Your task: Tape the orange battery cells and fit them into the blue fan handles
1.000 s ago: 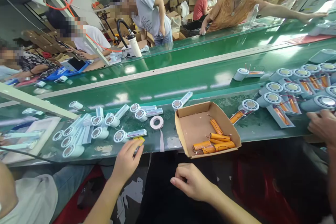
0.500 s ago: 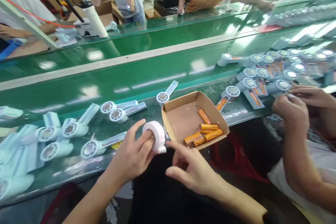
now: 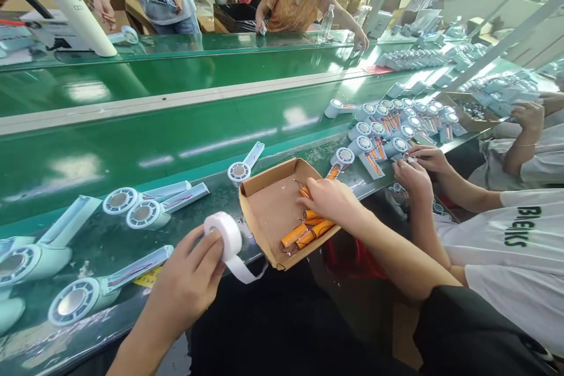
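My left hand [image 3: 187, 276] is closed on a roll of white tape [image 3: 231, 235], its fingers in the core; a loose strip hangs from the roll toward the box. Over a shallow cardboard box [image 3: 271, 205], my right hand [image 3: 335, 202] reaches in from the right, fingers closed around an orange cylindrical battery [image 3: 304, 192] with thin wires. Several more orange batteries [image 3: 294, 236] lie in the box's near right part. Left of the box, pale blue fan housings with handles [image 3: 74, 299] rest on the bench; a yellow piece [image 3: 148, 277] lies beside one handle.
A green conveyor [image 3: 189, 123] runs behind the bench. Many fan housings [image 3: 363, 144], some with orange batteries, crowd the right side. A co-worker's hands [image 3: 416, 173] work close on my right. Across the belt stand other people and a white bottle [image 3: 83, 17].
My left hand picked up the tape roll from the bench and now holds it with a strip hanging loose. My right hand moved from my lap into the box, onto a battery. The view swung right.
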A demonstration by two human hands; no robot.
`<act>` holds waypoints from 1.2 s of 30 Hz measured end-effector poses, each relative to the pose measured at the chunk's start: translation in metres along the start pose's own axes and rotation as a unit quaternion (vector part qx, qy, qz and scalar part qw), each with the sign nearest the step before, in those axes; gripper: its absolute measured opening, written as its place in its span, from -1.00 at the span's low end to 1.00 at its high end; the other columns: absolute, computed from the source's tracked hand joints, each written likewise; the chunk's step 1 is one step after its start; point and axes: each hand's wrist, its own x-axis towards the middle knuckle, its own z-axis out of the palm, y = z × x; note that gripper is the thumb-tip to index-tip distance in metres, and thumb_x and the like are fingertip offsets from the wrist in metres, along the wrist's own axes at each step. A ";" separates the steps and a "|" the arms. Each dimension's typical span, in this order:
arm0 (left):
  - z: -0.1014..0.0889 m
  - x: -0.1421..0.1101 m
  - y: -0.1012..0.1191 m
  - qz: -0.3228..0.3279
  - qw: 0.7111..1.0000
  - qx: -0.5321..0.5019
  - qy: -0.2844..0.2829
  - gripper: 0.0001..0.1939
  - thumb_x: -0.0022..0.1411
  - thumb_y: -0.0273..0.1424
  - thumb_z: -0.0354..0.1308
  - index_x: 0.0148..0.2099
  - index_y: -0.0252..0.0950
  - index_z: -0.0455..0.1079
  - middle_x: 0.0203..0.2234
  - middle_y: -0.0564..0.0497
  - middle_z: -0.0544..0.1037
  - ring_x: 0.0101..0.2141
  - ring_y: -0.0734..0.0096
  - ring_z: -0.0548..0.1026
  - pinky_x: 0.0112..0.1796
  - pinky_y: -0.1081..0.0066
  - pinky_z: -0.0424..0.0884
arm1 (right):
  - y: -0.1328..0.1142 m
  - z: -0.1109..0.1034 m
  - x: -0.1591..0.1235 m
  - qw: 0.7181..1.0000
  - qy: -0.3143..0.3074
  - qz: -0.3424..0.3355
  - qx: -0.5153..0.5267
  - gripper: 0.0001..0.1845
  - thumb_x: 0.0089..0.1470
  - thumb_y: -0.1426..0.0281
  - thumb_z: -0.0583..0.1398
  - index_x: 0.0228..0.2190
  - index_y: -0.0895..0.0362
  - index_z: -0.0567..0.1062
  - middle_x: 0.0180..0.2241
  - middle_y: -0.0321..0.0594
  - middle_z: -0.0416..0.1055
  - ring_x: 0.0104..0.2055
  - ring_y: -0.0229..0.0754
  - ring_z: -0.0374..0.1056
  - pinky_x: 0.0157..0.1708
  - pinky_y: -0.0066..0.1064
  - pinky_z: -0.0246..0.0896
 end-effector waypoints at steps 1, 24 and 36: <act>0.003 0.003 0.002 0.005 1.000 -0.001 0.000 -0.59 0.35 -0.63 0.11 0.21 -0.37 0.42 -0.14 -0.19 0.63 -0.03 0.00 0.56 -0.01 0.01 0.60 | 0.004 0.001 0.010 0.999 -0.022 0.020 -0.031 -0.68 0.29 0.26 0.32 -0.08 0.26 0.61 -0.14 0.19 0.64 -0.09 0.21 0.63 -0.21 -0.23 0.44; -0.009 0.026 0.027 0.021 0.992 0.109 -0.053 -0.61 0.30 -0.72 0.15 0.12 -0.42 0.55 -0.07 -0.18 0.63 0.18 -0.20 0.43 0.02 0.02 0.60 | -0.055 0.015 -0.025 0.688 -0.040 -0.098 0.718 -0.64 -0.17 0.17 0.58 -0.30 0.04 0.75 -0.40 -0.29 0.69 -0.23 0.01 0.67 -0.21 -0.26 0.65; 0.006 0.033 0.055 -0.077 0.986 0.098 0.112 -0.69 0.26 -0.54 0.42 0.04 -0.35 0.54 -0.25 -0.06 0.67 0.23 -0.19 0.51 0.01 0.10 0.61 | -0.110 0.037 -0.034 0.393 0.278 0.029 0.876 -0.53 -0.06 0.11 0.56 -0.14 -0.08 0.61 -0.14 -0.32 0.70 -0.07 -0.15 0.66 -0.24 -0.41 0.60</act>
